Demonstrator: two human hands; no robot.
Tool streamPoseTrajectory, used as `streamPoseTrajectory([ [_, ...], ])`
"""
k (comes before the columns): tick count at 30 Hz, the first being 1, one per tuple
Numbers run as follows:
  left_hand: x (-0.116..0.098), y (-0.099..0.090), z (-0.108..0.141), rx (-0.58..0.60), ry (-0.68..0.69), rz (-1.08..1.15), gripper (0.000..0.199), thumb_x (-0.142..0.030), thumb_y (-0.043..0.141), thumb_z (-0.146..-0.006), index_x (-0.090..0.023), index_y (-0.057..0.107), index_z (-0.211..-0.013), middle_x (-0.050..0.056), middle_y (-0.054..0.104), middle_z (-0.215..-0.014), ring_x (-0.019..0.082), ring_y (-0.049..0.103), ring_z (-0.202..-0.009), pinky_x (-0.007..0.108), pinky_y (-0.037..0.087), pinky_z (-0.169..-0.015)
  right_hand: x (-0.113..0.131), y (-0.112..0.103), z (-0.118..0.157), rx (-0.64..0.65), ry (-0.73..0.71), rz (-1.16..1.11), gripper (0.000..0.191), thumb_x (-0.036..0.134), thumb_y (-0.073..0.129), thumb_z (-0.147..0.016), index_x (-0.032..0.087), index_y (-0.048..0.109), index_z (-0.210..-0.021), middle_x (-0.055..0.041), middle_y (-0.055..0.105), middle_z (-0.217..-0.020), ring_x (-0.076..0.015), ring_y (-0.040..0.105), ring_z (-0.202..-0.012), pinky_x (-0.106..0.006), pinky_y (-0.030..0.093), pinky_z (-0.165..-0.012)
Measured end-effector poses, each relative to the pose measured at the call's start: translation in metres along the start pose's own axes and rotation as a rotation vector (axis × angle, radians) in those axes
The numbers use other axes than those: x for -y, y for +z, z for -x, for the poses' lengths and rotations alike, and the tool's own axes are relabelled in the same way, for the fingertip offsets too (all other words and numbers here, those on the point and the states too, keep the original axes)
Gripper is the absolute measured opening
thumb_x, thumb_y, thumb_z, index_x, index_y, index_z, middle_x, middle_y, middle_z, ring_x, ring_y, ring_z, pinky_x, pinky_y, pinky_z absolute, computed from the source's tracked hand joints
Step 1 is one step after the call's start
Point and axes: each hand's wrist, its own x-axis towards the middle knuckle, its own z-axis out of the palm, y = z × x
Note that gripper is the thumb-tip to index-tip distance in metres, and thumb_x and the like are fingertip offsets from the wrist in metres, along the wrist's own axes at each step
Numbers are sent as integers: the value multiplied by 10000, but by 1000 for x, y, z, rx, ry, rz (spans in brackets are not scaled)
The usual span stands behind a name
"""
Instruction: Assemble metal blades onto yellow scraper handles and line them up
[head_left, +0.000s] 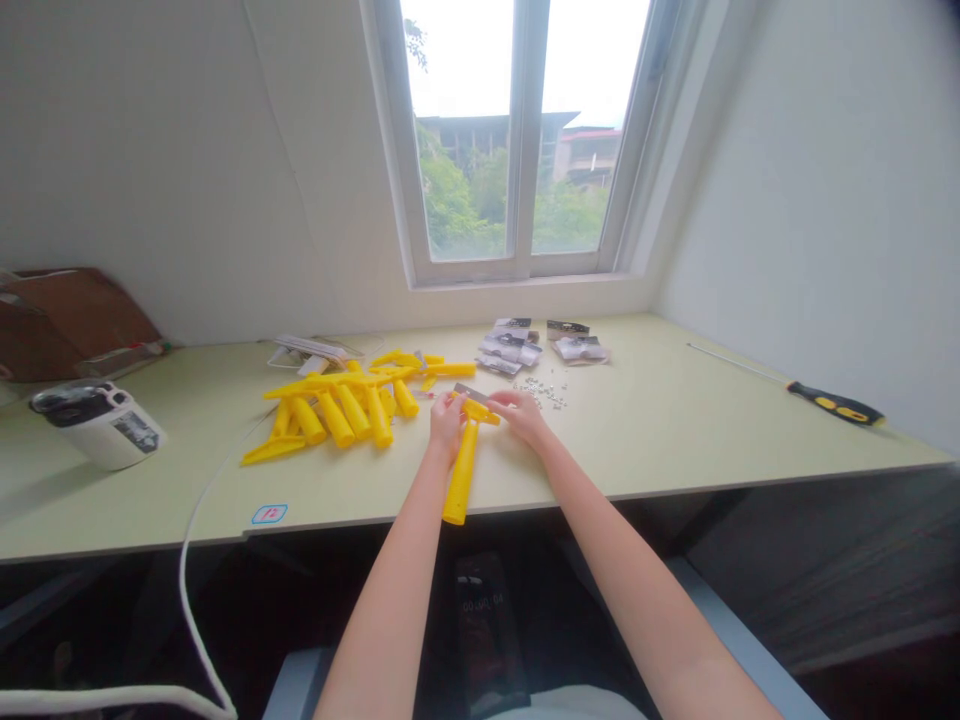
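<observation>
Near the front edge of the tabletop (pixel 675 440), the left hand (pixel 448 425) is closing around a yellow plastic T-shaped handle (pixel 461 472), its end reaching the edge, while the right hand (pixel 525 418) is pinching the crossbar (pixel 484 412) narrowly, beside a grey metal strip (pixel 469 393) lying along it.

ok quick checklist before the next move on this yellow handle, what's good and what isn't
Yellow plastic handle held: ok, the left hand and right hand are both on it.
Grey metal strip seated on the handle's head: cannot tell, the fingers partly hide it.
Small silver screws within reach: ok, loose just beyond the right hand.
Screwdriver to hand: not ok, it lies far off to the right on the desk.
Handle fully over the desk: not ok, its lower end overhangs the front edge.
</observation>
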Motion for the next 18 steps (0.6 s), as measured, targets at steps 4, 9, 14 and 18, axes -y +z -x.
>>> streamPoseTrajectory([
  [4, -2, 0, 1, -15, 14, 2, 272, -277, 678, -587, -166, 493, -752, -19, 561, -672, 87, 550, -584, 221, 432, -588, 5, -1, 1, 46, -13, -13, 182, 311, 562, -717, 174, 681, -726, -42, 680, -754, -172, 601, -730, -273, 423, -673],
  [9, -6, 2, 6, -34, 22, -10, 326, -293, 717, -551, -167, 481, -737, -33, 544, -652, 85, 544, -562, 215, 423, -557, 3, -1, 0, 50, -27, 4, 181, 322, 567, -722, 178, 675, -740, -37, 675, -757, -169, 593, -735, -275, 421, -693],
  [14, -5, 2, 5, -45, 32, -28, 300, -277, 705, -560, -166, 472, -711, -35, 542, -633, 90, 551, -556, 219, 422, -553, 1, 0, 1, 51, -38, 4, 181, 327, 575, -724, 180, 674, -757, -40, 676, -768, -168, 596, -738, -275, 426, -690],
  [18, -2, 1, 2, -55, 33, -34, 267, -266, 687, -572, -162, 481, -706, -35, 549, -622, 88, 551, -547, 220, 426, -559, -3, 2, 0, 22, -64, 8, 195, 337, 571, -734, 186, 686, -781, -46, 684, -791, -173, 605, -748, -276, 433, -676],
])
